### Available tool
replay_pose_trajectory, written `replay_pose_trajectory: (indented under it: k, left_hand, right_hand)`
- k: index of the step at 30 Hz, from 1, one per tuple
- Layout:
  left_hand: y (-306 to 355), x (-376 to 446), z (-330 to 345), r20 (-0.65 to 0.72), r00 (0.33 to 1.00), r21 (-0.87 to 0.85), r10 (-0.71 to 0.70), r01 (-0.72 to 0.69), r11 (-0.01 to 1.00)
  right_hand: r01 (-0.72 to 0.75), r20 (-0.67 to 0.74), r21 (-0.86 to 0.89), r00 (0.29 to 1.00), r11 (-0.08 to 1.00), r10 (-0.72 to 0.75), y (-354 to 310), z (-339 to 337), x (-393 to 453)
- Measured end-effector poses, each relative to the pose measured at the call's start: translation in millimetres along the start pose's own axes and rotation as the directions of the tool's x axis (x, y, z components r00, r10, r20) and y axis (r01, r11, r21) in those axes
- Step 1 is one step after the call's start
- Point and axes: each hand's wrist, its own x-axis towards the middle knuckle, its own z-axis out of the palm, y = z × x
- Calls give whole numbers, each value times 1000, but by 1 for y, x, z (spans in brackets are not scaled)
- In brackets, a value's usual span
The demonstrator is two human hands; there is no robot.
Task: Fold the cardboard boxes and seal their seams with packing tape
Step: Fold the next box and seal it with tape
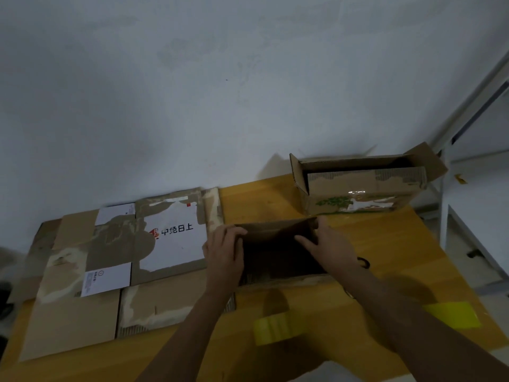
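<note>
A: State the position of the box under work.

B: The small cardboard box [278,252] sits on the yellow counter [256,199] near the view's centre, at 6 o'clock from the open carton [360,188]. Its interior is dark, and the far wall stands upright.

A: State the grip of each hand.

B: The left hand [224,252] lies against the box's 9 o'clock side, fingers curled over the upper edge. The right hand [327,248] is at the 3 o'clock side; its fingers reach into the opening and curl over the wall there. Both grips clasp cardboard, not spread, not pressed flat.

A: Locate the tape.

B: A roll of yellowish packing tape [275,328] rests on the counter at 6 o'clock from the box, between the two forearms, apart from both hands. Blur hides its detail.

A: List the remaining stock.

B: A flattened white-printed carton [170,238] lies at 9 o'clock from the box, on top of further flattened cardboard sheets [71,321] spread over the counter's left part. The open carton stands at the counter's far edge, at 1 o'clock, flaps raised, with green print and glossy tape on its near face. A yellow sheet [454,314] lies at 4 o'clock, just beside the right forearm. A small dark ring [363,262] lies at 3 o'clock, just beside the right wrist; its identity cannot be determined.
</note>
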Motion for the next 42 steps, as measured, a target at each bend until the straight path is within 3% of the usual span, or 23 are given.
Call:
replay_pose_trajectory:
  k: [2,5,10,14,20,23,25,26,28,30,37,40,42]
  left_hand:
    - [-2,0,2,97,992,-15,87,-86,996]
    - [-10,-1,7,166,981,-50,96,-88,995]
    - [-10,-6,5,171,984,-86,53,-39,996]
    - [-10,-7,5,182,982,-68,50,-38,997]
    - [6,-7,1,252,944,-109,213,-191,976]
    - [12,-11,-15,162,986,-300,36,15,954]
    - [6,-20,-28,298,949,-384,-101,216,898]
    - [1,-27,-33,413,906,-322,-91,239,916]
    - [-16,-37,-35,581,814,-124,-10,100,987]
    - [-27,-39,-32,617,786,-76,34,17,997]
    - [-27,-37,-22,454,884,-296,-110,266,917]
    - [-27,-42,-12,346,928,-387,-141,278,879]
    - [-25,-44,1,247,959,-337,-140,221,915]
  right_hand:
    - [67,-8,95,998,993,-67,2,4,-2]
    - [92,92,222,989,971,-114,8,13,-3]
    - [-66,193,447,981,892,-24,20,9,-3]
    - [45,138,412,984,910,-112,17,11,-7]
    - [84,94,454,986,887,-141,16,13,-14]
    - [71,90,515,987,854,-137,21,13,-12]
    - [60,104,528,985,847,-135,23,14,-10]
    - [50,112,522,986,852,-127,23,14,-10]
    - [29,128,525,985,851,-113,21,13,-12]
    - [9,132,545,987,838,-96,18,12,-14]
    - [-55,123,650,992,758,-33,29,12,-24]
    - [-63,39,708,998,704,50,39,17,-31]
    - [-38,-19,703,997,710,73,42,17,-32]
